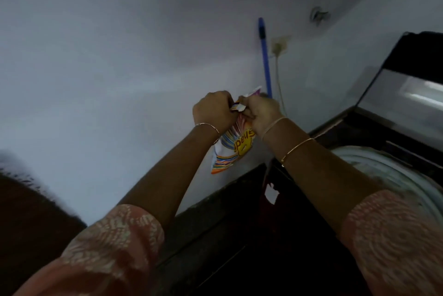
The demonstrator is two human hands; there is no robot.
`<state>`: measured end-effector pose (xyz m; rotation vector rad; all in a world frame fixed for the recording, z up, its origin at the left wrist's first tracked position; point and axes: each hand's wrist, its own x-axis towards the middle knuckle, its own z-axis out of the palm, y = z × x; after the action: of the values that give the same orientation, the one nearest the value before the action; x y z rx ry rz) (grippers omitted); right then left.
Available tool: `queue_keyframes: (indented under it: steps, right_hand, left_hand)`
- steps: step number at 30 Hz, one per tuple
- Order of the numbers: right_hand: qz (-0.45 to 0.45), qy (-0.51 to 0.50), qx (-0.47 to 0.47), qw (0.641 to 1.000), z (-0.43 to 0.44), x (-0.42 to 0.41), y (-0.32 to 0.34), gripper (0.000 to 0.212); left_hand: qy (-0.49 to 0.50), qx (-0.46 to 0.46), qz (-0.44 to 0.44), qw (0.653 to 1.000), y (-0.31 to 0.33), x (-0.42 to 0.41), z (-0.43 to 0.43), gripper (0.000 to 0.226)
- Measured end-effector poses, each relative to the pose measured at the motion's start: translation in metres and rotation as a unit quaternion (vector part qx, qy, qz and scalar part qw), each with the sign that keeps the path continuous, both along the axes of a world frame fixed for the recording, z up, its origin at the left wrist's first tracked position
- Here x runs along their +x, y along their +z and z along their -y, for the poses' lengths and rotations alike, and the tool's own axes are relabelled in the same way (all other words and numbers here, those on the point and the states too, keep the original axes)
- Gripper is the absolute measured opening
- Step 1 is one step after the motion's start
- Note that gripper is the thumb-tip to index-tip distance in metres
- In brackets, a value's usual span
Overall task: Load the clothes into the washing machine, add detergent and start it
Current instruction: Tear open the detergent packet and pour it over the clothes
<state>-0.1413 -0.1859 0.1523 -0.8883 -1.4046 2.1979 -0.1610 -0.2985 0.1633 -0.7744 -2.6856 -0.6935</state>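
Head view: left hand (pixel 214 109) and right hand (pixel 263 113) pinch detergent packet (pixel 236 149) (fingers clamped).

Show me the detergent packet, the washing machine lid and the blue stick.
detergent packet (pixel 226 155): head view, striped lower half.
washing machine lid (pixel 407 99): head view, glass pane.
blue stick (pixel 265 60): head view, middle of shaft.

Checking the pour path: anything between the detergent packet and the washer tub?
Nothing visible. The lid stands open and the tub lies exposed right of the detergent packet, whose top the left hand and right hand grip.
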Motion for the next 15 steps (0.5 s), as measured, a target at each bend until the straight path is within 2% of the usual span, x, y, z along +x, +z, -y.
queue_keyframes:
  steps: [5,8,11,15]
  right_hand:
    - [0.02,0.039,-0.008,0.999,0.034,-0.039,-0.033,0.009]
    - [0.02,0.033,-0.016,0.999,0.053,-0.053,-0.053,0.006]
    - [0.034,0.021,0.004,0.999,0.069,-0.066,-0.082,0.015]
    - [0.027,0.018,-0.051,0.998,0.081,-0.079,-0.122,0.009]
  left_hand:
    - [0.024,-0.059,-0.004,0.998,-0.024,-0.035,0.034,0.022]
    - [0.028,-0.066,0.023,0.997,-0.047,-0.057,0.05,0.021]
    - [0.023,-0.076,0.061,0.995,-0.071,-0.078,0.063,0.019]
    - [-0.002,-0.099,0.1,0.99,-0.101,-0.104,0.07,0.02]
